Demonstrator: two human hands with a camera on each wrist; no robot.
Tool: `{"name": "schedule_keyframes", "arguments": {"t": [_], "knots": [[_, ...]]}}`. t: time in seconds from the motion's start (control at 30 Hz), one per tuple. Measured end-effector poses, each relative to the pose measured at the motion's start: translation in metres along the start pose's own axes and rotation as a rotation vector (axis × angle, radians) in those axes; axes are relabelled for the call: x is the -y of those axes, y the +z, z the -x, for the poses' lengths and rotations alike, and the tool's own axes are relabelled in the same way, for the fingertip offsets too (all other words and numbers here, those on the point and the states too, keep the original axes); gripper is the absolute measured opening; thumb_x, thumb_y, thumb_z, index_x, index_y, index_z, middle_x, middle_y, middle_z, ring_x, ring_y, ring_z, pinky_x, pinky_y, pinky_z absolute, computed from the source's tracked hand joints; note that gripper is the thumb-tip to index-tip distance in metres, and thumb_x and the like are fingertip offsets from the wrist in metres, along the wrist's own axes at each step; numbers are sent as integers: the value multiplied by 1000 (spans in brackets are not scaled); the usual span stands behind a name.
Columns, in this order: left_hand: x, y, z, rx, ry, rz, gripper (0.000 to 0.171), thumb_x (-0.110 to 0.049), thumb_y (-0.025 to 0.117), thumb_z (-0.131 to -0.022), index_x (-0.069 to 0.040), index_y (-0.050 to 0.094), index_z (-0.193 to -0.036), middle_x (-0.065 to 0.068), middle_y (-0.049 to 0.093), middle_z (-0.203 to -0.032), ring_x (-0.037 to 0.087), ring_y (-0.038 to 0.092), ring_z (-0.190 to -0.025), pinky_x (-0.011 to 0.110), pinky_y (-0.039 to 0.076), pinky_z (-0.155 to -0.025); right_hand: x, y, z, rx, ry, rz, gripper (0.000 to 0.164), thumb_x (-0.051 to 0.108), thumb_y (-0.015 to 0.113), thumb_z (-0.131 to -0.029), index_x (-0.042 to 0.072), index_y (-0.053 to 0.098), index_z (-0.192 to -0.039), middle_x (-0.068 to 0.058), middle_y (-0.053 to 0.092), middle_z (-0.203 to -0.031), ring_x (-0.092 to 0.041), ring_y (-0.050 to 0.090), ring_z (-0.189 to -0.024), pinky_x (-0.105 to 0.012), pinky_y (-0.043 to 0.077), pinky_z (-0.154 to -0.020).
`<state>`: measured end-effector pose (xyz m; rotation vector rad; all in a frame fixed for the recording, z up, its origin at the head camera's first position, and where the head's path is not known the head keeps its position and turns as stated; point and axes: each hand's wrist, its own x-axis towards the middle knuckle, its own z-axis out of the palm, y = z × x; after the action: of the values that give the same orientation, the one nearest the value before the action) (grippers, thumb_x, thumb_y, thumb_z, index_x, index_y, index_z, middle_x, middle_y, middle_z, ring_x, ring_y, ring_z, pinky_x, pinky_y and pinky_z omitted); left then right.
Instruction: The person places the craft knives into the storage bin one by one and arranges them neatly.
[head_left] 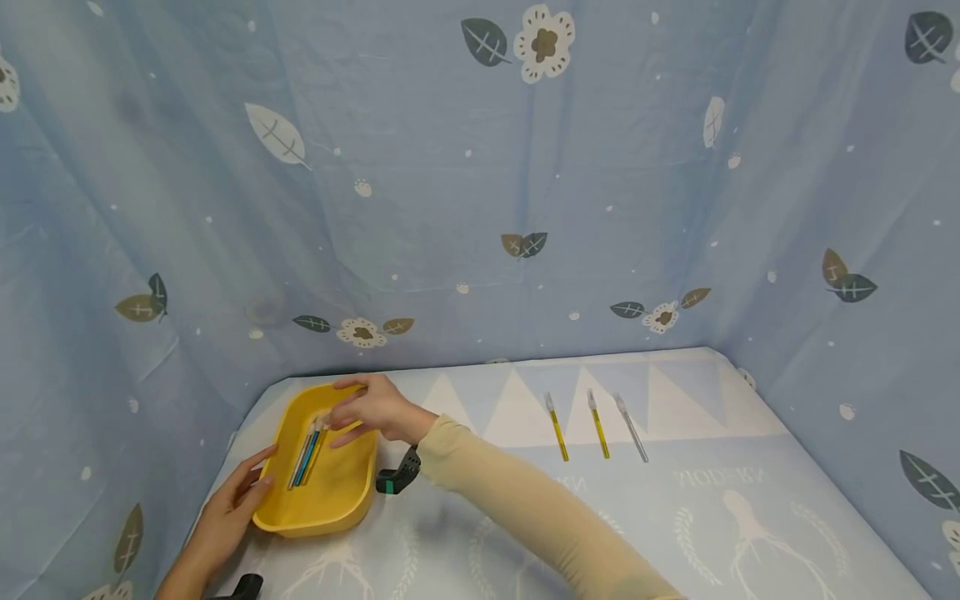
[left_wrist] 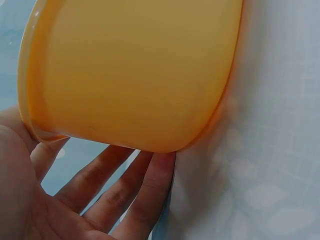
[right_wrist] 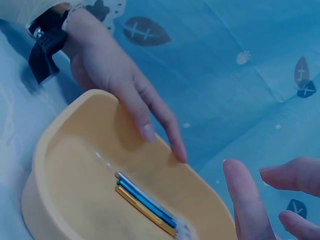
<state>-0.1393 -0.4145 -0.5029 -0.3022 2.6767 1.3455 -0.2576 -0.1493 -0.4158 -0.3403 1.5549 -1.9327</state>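
A yellow plastic tray [head_left: 341, 492] stands at the table's left. My left hand [head_left: 228, 508] holds its left side, thumb over the rim and fingers [left_wrist: 150, 192] against the outer wall in the left wrist view. Inside lie three slim craft knives side by side: a silver one [right_wrist: 150, 196], a blue one [right_wrist: 140, 199] and a yellow one [right_wrist: 142, 207], with pale capped tips toward the far end. Over the tray's far right part hovers my right hand [head_left: 378, 410], its fingers [right_wrist: 245, 200] spread apart and holding nothing, close to the knives' capped ends.
On the table's right side lie two yellow craft knives [head_left: 558, 433] and a silver one [head_left: 633, 433], roughly parallel, with capped tips pointing away. A patterned blue curtain [head_left: 465, 183] surrounds the back and sides of the white and blue tablecloth [head_left: 675, 500].
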Motion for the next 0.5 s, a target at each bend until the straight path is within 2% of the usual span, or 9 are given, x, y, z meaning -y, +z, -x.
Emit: {"name": "schedule_keyframes", "arguments": {"t": [0.03, 0.07, 0.17, 0.23, 0.3, 0.4, 0.5], "knots": [[-1, 0, -1, 0, -4, 1, 65, -38, 46, -119, -15, 23, -176, 34, 26, -173, 51, 38, -153, 59, 40, -120, 2, -3, 2, -3, -7, 6, 53, -15, 75, -93, 3, 65, -142, -18, 74, -113, -43, 77, -106, -58, 64, -82], [-2, 0, -2, 1, -6, 6, 65, -38, 46, -120, -15, 22, -176, 33, 25, -173, 51, 37, -154, 60, 37, -120, 4, -6, 3, -1, -15, 15, 54, -15, 75, -93, 3, 65, -143, -18, 73, -114, -43, 77, -107, -56, 65, -80], [-3, -1, -6, 5, -16, 24, 66, -37, 46, -120, -16, 20, -176, 33, 22, -174, 51, 34, -155, 59, 35, -120, 10, -15, 9, 13, -39, 25, 54, -12, 74, -96, 4, 62, -146, -19, 73, -118, -46, 74, -114, -57, 64, -84], [-2, -1, -7, 5, -16, 30, 66, -38, 46, -120, -16, 20, -176, 34, 23, -174, 51, 35, -154, 57, 38, -120, 12, -21, 13, 16, -52, 21, 55, -11, 74, -97, 4, 61, -149, -19, 73, -119, -47, 73, -116, -61, 62, -87], [0, -1, -8, 4, -13, 29, 67, -40, 46, -119, -15, 21, -176, 35, 25, -173, 52, 39, -152, 52, 45, -117, 13, -26, 18, 17, -61, 17, 56, -9, 74, -99, 4, 59, -151, -21, 73, -121, -47, 73, -117, -62, 61, -90], [3, -1, -6, 6, -12, 22, 67, -42, 46, -119, -14, 23, -176, 34, 28, -172, 51, 44, -149, 45, 55, -109, 15, -33, 26, 15, -69, 15, 56, -8, 73, -100, 5, 59, -152, -21, 73, -123, -43, 75, -111, -63, 60, -89], [4, 0, -4, 10, -13, 23, 67, -43, 46, -119, -14, 24, -175, 32, 27, -173, 51, 43, -149, 42, 57, -106, 18, -38, 35, 18, -77, 29, 57, -7, 74, -100, 6, 58, -153, -19, 72, -124, -38, 77, -106, -60, 63, -86]]}}
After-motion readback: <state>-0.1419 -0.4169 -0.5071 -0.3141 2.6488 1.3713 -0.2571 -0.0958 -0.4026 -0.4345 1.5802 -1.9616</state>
